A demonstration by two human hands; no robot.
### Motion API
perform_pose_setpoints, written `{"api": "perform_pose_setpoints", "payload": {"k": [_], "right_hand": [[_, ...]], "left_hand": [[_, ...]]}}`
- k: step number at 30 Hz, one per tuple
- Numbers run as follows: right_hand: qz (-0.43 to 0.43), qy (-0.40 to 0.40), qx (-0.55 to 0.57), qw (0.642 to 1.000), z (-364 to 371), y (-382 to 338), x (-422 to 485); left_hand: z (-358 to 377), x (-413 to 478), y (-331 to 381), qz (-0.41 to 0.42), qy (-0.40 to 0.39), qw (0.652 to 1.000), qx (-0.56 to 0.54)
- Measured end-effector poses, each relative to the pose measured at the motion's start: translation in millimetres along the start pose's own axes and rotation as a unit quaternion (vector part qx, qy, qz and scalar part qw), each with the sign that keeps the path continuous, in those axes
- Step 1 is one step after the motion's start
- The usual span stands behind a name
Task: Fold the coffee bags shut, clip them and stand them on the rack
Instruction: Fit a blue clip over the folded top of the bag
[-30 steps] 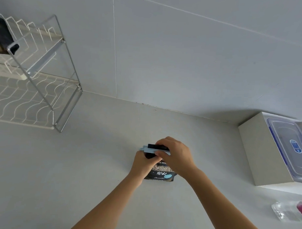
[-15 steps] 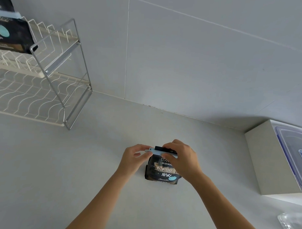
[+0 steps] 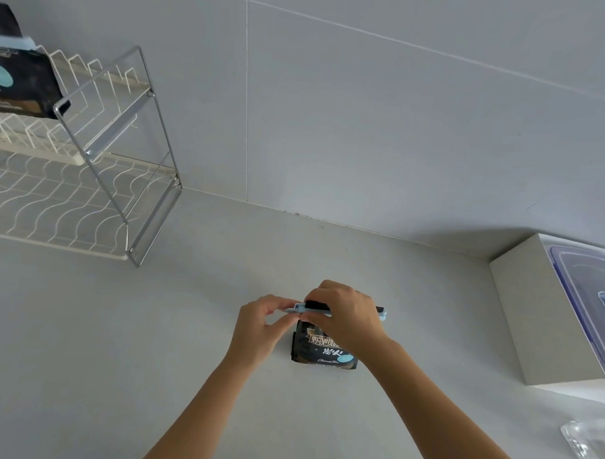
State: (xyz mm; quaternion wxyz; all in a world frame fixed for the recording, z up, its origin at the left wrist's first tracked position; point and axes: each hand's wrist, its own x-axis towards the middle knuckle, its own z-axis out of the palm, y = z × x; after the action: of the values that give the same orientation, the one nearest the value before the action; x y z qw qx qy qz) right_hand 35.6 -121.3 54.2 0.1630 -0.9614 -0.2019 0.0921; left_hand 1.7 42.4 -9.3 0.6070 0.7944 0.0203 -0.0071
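A coffee bag (image 3: 319,350) stands on the counter (image 3: 119,343), with the rack (image 3: 155,224) bearing a second bag (image 3: 21,78) to its left and a box (image 3: 531,306) to its right.

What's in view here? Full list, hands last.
counter bag: 1, black, pale print, upright on counter under the hands
clip: 1, light blue, across that bag's folded top
rack bag: 1, black, rack's upper tier, left edge of view
rack clip: 1, light blue, on the rack bag's top
rack: 1, chrome frame, white wire, far left on counter
box: 1, white, right, by the wall
tub: 1, clear, blue rim, at the box's top
clear item: 1, transparent, bottom right, cut off, unidentifiable
counter: 1, pale grey
wall: pale grey tiles, behind
left hand: pinches clip's left end
right hand: curled over clip and bag top
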Motion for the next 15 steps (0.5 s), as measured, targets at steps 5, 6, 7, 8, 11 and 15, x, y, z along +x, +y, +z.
{"api": "perform_pose_setpoints", "payload": {"k": [5, 6, 7, 8, 11, 15], "right_hand": [[-0.028, 0.04, -0.023, 0.999, 6, -4, -6], [-0.03, 0.045, -0.028, 0.998, 7, -4, -6], [-0.032, 0.049, -0.032, 0.998, 7, -5, -7], [-0.034, 0.052, -0.035, 0.997, 8, -5, -7], [-0.039, 0.058, -0.052, 0.996, 11, -8, -9], [-0.035, 0.083, -0.054, 0.994, 12, -11, -10]], "left_hand": [[-13, 6, 7, 0.008, -0.029, 0.993, 0.11], [-14, 8, 10, 0.016, -0.034, 0.99, 0.134], [-16, 9, 13, 0.023, -0.043, 0.987, 0.155], [-17, 9, 15, 0.027, -0.054, 0.983, 0.174], [-22, 8, 20, 0.029, -0.083, 0.972, 0.219], [-23, 5, 27, 0.053, -0.082, 0.959, 0.265]]}}
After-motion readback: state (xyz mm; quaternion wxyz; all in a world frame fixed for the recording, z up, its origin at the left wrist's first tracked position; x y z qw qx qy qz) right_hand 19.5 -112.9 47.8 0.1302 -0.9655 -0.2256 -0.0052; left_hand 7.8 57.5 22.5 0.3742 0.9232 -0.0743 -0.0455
